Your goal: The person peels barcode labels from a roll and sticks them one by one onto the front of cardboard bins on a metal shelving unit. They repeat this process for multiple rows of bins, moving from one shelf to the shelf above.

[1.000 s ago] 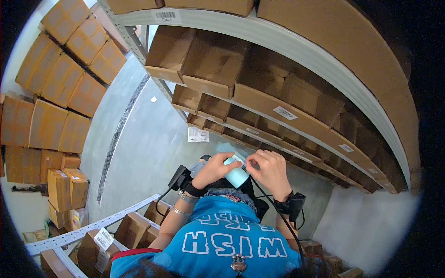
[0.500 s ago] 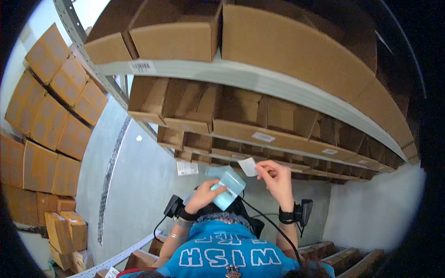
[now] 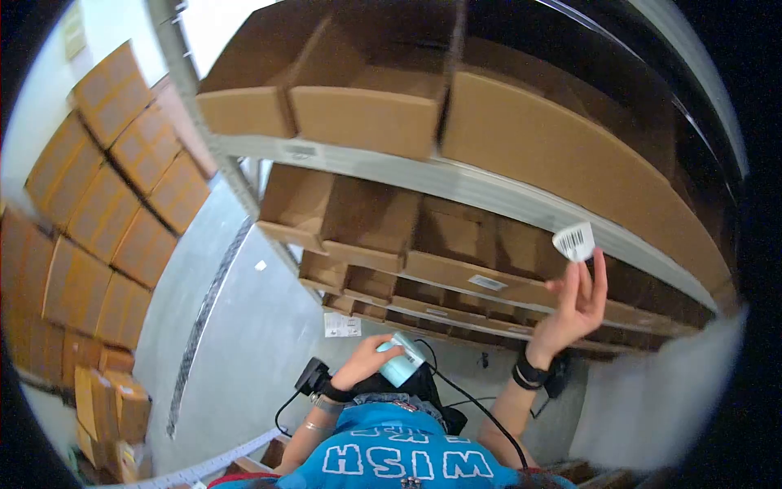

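Note:
My left hand (image 3: 364, 359) is closed around a light-blue, packet-like thing (image 3: 397, 371) in front of my waist. A white strip with dark print shows on its upper face beside my thumb. Up and to the right, my right hand (image 3: 573, 311) pinches a white barcode label (image 3: 575, 242) between its fingertips. The label curls a little, its bars facing me, and overlaps the lower edge of a pale shelf beam (image 3: 497, 189) in this view.
Rows of open cardboard bins (image 3: 362, 114) fill the shelves ahead. Stacked cartons (image 3: 106, 220) stand at the left. Black cables (image 3: 481, 405) run by my right arm. A printed white sheet (image 3: 342, 325) lies beneath the lowest bins, and a dark striped line (image 3: 208, 314) crosses the floor.
My right hand has moved up and right with the label, away from the light-blue thing, and the label's barcode now shows. My left hand stays near my waist. The view has shifted.

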Demonstrator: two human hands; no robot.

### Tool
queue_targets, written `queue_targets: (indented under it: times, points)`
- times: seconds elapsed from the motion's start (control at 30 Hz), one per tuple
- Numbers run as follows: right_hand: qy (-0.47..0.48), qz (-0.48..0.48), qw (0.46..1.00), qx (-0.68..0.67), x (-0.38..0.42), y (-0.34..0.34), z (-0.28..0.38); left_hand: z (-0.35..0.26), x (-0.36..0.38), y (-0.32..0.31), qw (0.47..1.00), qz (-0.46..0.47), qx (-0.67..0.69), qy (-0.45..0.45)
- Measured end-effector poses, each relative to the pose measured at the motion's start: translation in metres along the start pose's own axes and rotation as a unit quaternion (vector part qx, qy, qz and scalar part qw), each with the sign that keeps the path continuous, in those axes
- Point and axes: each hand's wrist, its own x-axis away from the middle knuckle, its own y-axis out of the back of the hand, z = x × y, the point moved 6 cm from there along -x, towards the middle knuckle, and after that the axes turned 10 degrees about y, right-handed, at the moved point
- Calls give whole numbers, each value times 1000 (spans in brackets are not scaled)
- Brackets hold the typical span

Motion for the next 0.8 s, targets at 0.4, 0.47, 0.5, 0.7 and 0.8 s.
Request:
queue_targets:
  times: [0.4,0.47,0.5,0.7,0.8]
  points:
    - [73,-154,980,-104,-35,-10,25,-43,22,-19,998,48,-44,7]
    - [87,-154,980,-95,-37,-9,27,-29,13,-14,997,37,-62,-22]
    - [93,-157,979,-90,-38,-9,28,-30,11,-13,996,31,-70,-36]
    - [83,-167,979,-86,-44,-15,20,-34,6,0,998,40,-38,17]
    - [78,-164,980,-78,-47,-13,17,-29,2,4,998,38,-37,20]
